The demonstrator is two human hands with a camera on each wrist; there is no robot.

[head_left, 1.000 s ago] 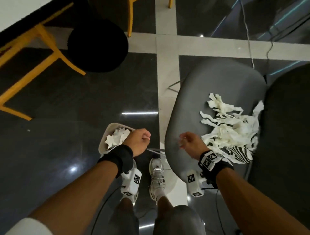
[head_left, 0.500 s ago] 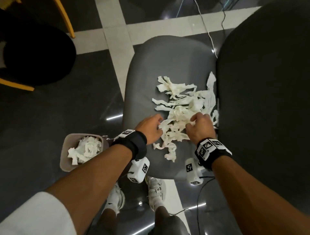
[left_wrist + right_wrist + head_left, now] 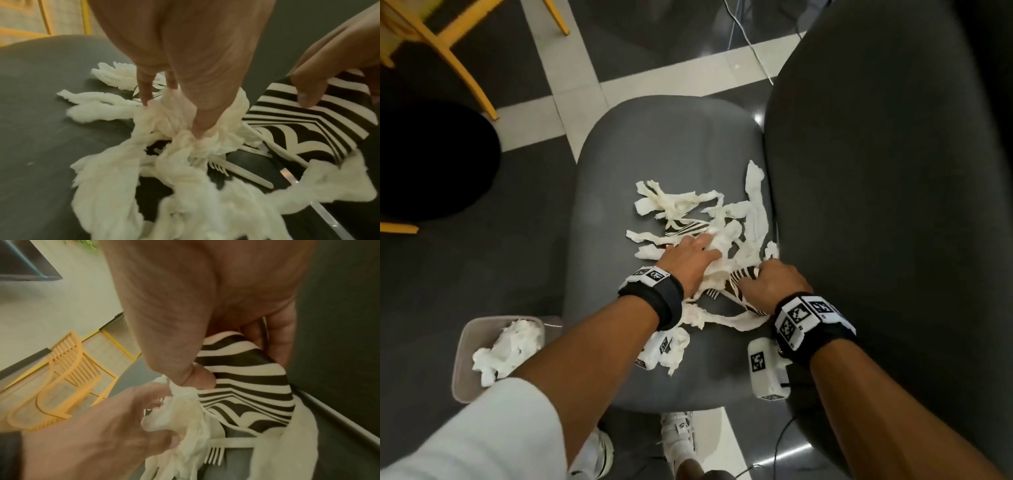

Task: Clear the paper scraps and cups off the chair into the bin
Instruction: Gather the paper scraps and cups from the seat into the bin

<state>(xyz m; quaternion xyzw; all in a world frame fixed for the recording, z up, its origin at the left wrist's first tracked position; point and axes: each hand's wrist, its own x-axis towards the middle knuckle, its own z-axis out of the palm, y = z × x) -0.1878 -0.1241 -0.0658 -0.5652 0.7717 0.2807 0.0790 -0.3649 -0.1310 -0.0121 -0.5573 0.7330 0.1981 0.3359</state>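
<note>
white fork [image 3: 236,170] (wrist views only), under paper scraps [image 3: 726,236]

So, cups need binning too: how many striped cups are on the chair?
2. One striped cup is gripped by the right hand; the other pokes out of the paper scraps just beyond the left hand. More may lie buried.
</note>
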